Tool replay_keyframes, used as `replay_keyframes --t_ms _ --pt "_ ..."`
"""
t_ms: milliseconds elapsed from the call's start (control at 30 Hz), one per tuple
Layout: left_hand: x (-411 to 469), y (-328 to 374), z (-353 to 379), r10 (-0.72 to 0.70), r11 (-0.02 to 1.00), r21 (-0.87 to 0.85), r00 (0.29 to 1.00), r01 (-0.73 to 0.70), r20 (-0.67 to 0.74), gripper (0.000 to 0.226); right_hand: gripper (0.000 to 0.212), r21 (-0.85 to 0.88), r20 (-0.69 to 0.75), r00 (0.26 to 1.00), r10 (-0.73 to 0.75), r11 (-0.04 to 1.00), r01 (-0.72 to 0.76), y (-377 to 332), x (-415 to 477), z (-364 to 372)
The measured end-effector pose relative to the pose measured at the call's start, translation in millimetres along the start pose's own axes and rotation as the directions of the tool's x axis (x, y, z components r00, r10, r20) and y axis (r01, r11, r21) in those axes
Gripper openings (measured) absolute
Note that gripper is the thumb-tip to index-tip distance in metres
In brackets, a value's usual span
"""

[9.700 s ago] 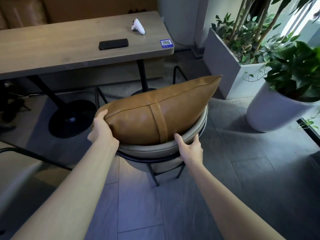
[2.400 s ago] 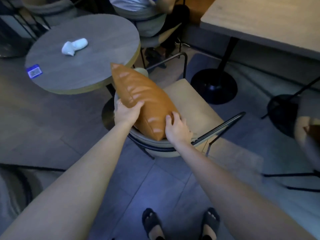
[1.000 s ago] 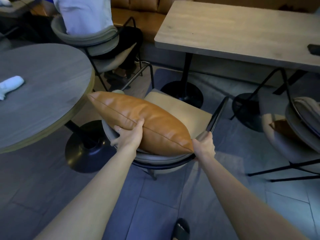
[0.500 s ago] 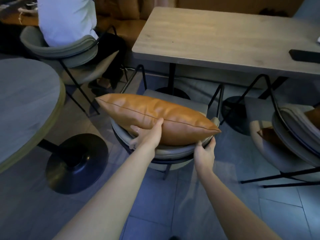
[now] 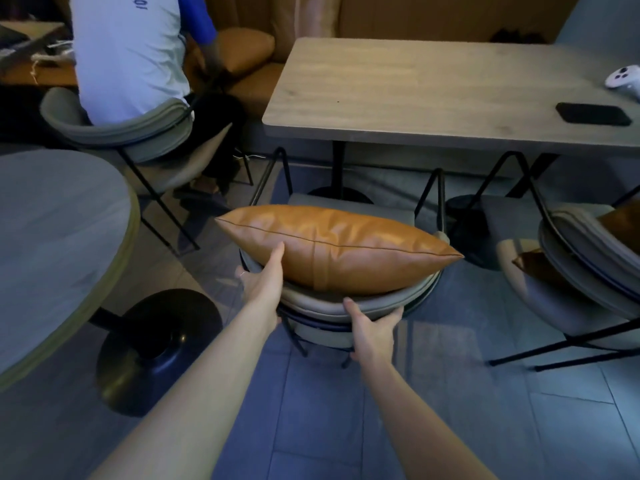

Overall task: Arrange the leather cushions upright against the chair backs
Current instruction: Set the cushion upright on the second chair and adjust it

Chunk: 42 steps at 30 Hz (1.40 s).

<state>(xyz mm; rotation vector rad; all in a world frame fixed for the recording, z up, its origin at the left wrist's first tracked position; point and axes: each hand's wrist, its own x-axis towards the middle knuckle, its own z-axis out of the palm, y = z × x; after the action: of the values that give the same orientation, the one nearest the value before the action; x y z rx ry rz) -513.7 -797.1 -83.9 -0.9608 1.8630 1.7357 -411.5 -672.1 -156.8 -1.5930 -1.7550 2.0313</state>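
Cushion (image 5: 339, 247) on edge, long seam horizontal, lower edge on the seat and rear face against the curved chair back (image 5: 322, 303); upright, leaning slightly toward the back. Left hand (image 5: 263, 282) open, thumb and palm flat on the cushion's near left face, nothing gripped; probably there to keep it from tipping or sliding sideways while it settles. Right hand (image 5: 374, 323) curled over the top rim of the chair back, thumb on top, fingers mostly hidden under the padding; likely bracing the chair so it does not shift under the push. Chair tucked toward the table (image 5: 415, 98). Placement here looks close to complete. Second cushion (image 5: 620, 220) partly visible on the right chair (image 5: 571, 271); pose unclear.
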Motion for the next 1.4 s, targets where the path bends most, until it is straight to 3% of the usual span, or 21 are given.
replay_keyframes --t_ms 133,267,400,533,733,1167,1267,1333,1400 --pt "13.6 15.1 -25.2 0.044 0.998 0.047 0.996 -0.048 0.081 0.121 0.147 0.065 -0.017 0.994 0.11 0.992 -0.109 -2.3 -9.6 31.1" --pt "22.1 29.8 -47.0 0.056 0.995 0.066 0.98 -0.069 0.192 0.12 0.128 0.006 -0.1 0.985 0.137 0.991 -0.137 -10.7 -4.7 40.8" --pt "34.1 38.0 -51.6 0.01 0.998 0.055 0.95 -0.028 0.311 0.123 0.154 -0.01 -0.156 0.978 0.138 0.99 -0.141 -15.4 -4.3 47.1" --pt "48.8 42.6 -46.4 -0.003 0.999 0.048 0.935 -0.015 0.355 0.117 0.14 0.034 -0.16 0.98 0.118 0.993 -0.114 -12.8 0.1 47.0" --pt "61.3 44.9 -36.7 -0.002 0.997 0.066 0.906 -0.029 0.424 0.123 0.108 -0.051 -0.1 0.991 0.085 0.995 -0.09 -31.4 12.1 38.6" --pt "74.0 46.6 -31.1 0.031 0.999 0.02 0.86 -0.048 0.509 0.116 0.103 -0.05 -0.118 0.991 0.063 0.996 -0.069 -50.7 19.2 36.9" --pt "72.5 46.5 -28.1 0.024 0.998 0.033 0.848 -0.049 0.529 0.115 0.1 -0.138 -0.144 0.989 0.046 0.988 -0.066 -56.2 18.2 33.9" --pt "74.7 47.7 -28.9 0.02 0.998 0.046 0.845 -0.052 0.534 0.116 0.101 -0.349 -0.286 0.956 -0.067 0.936 -0.039 -53.0 14.2 35.4" --pt "78.5 50.5 -33.2 0.012 0.996 0.066 0.839 -0.058 0.543 0.115 0.074 -0.678 -0.341 0.818 -0.464 0.724 0.128 -38.5 5.7 44.7"
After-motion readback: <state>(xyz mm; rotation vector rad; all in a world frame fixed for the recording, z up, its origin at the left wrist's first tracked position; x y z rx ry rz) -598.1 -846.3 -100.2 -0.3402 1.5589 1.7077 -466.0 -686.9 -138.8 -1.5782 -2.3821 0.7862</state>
